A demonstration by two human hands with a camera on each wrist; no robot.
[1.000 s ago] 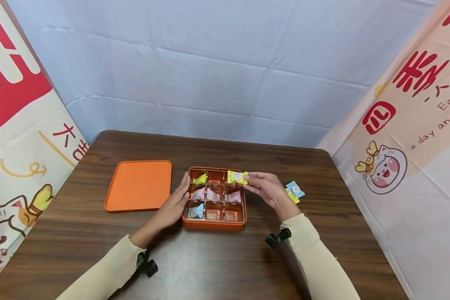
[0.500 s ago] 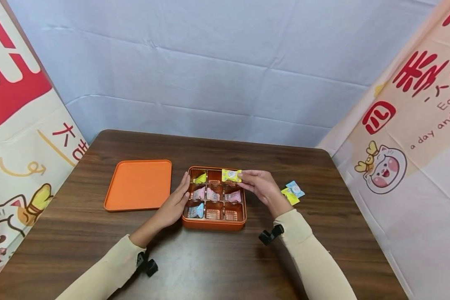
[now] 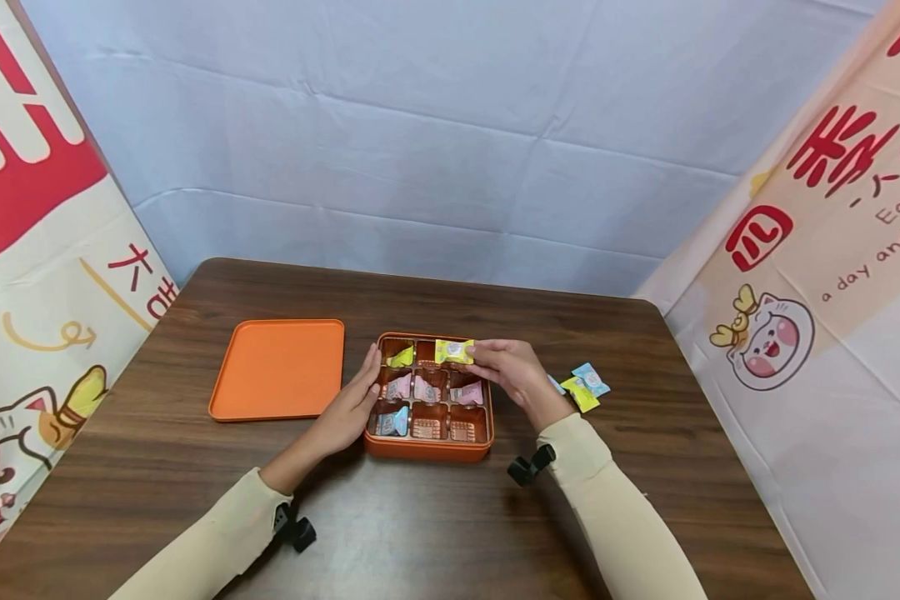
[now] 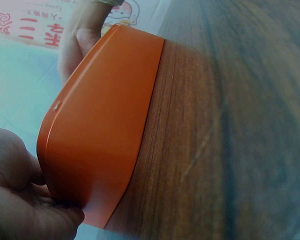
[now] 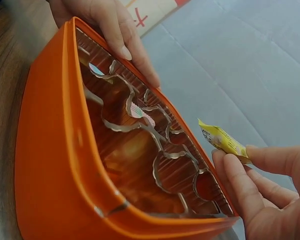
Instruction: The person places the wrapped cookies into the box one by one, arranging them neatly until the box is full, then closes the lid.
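An orange box [image 3: 427, 451] with a divided inner tray stands on the table. My right hand [image 3: 513, 372] pinches a yellow wrapped candy [image 3: 453, 351] between thumb and fingers, over the far row of compartments. In the right wrist view the same yellow candy [image 5: 225, 142] is above the box rim. Along the box's left side rests my left hand [image 3: 348, 410], its fingers fairly straight. A yellow candy [image 3: 401, 358] lies in the far left compartment. The middle row holds pink candies [image 3: 427, 389], and a blue candy [image 3: 392, 422] is in the near left one.
An orange lid [image 3: 279, 371] lies flat to the left of the box. Right of my right hand, a yellow candy [image 3: 581, 394] and a blue candy [image 3: 591, 379] overlap on the table, with another blue piece partly hidden by my wrist.
My right hand has moved left with the yellow candy, from the far right compartment toward the far middle one. The left hand and the box have stayed put.
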